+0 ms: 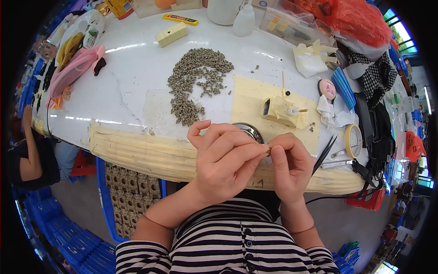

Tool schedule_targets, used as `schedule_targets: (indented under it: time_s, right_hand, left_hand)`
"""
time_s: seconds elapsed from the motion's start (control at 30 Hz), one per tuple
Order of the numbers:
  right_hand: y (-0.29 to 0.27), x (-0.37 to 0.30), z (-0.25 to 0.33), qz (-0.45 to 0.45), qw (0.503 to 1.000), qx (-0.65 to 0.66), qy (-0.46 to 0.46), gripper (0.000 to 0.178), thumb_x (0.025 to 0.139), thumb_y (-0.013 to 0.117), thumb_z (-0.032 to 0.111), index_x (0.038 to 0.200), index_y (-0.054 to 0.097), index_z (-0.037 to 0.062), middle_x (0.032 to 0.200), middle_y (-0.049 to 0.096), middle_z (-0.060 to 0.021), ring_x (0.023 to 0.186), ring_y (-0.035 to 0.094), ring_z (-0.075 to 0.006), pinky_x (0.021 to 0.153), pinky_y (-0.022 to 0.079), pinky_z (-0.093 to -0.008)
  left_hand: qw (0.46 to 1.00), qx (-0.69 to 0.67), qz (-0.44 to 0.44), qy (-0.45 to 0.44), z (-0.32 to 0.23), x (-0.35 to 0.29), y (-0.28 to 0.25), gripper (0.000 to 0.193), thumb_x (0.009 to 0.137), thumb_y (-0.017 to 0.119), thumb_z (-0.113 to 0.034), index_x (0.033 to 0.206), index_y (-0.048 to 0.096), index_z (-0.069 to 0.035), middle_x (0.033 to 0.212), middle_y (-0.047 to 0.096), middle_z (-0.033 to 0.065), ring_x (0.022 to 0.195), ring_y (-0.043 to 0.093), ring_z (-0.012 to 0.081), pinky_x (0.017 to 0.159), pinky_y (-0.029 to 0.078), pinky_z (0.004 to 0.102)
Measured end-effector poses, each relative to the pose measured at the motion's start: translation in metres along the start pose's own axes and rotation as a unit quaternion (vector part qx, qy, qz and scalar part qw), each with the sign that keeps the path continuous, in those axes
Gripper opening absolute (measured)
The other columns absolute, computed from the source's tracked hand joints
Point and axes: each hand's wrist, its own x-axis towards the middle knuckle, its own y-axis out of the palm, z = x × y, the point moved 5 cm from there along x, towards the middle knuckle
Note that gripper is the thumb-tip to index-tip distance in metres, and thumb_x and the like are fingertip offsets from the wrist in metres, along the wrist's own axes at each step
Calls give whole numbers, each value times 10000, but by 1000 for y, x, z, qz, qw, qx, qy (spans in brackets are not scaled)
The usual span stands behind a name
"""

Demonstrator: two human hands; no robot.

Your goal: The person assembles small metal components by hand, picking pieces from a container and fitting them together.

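Note:
In front of my chest, above the table's padded edge, both hands meet at the fingertips. The thumb and forefinger of my left hand (226,160) are pinched, its little finger raised. My right hand (290,166) pinches from the other side. A tiny dark piece (268,153) shows between the fingertips, too small and covered to name. Black tweezers (325,154) stick out beside my right hand; whether it holds them I cannot tell. Partly hidden behind my hands is a round shiny metal dish (249,131). Farther off lies a heap of small metal parts (200,68).
A tape-wrapped block (285,112) with a small stick sits on a yellowish sheet (242,98). Rolled tape (353,140) lies at right, a pink fan (75,73) at left. Below the table, a blue crate (107,201) holds metal housings. Another person's arm (29,141) is at far left.

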Motion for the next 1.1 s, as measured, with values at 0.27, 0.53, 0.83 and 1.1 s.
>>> schedule_targets:
  time_s: [0.27, 0.53, 0.83, 1.1]
  right_hand:
    - [5, 0, 22, -46, 955, -207, -207, 67, 830, 740, -14, 848, 680, 8, 798, 665, -98, 697, 614, -220, 645, 482, -291]
    - [2, 2, 2, 15, 998, -37, -46, 55, 877, 713, 12, 874, 666, -16, 798, 649, -85, 700, 602, -174, 662, 477, -268]
    - [4, 2, -3, 62, 993, 91, 49, 94, 954, 657, 51, 906, 630, -26, 810, 621, -39, 740, 560, -98, 686, 457, -231]
    - [4, 1, -4, 59, 995, 77, 20, 96, 962, 652, 55, 906, 629, -20, 808, 622, -35, 732, 551, -86, 678, 454, -226]
  left_hand:
    - [996, 83, -7, 22, -8, 0, 2, 194, 742, 810, -84, 914, 749, -150, 869, 646, -44, 884, 604, 161, 1024, 281, 392]
    - [1000, -27, 5, -10, 4, 1, 0, 182, 745, 814, -94, 905, 763, -163, 849, 651, -55, 853, 601, 147, 965, 280, 383]
    - [998, -59, 22, 8, 6, 2, -1, 191, 740, 816, -49, 907, 745, -107, 870, 668, -10, 851, 596, 183, 880, 346, 352]
    - [998, -61, 11, 2, 6, 0, 0, 211, 741, 825, -83, 927, 769, -167, 858, 658, -57, 861, 588, 151, 918, 298, 350]
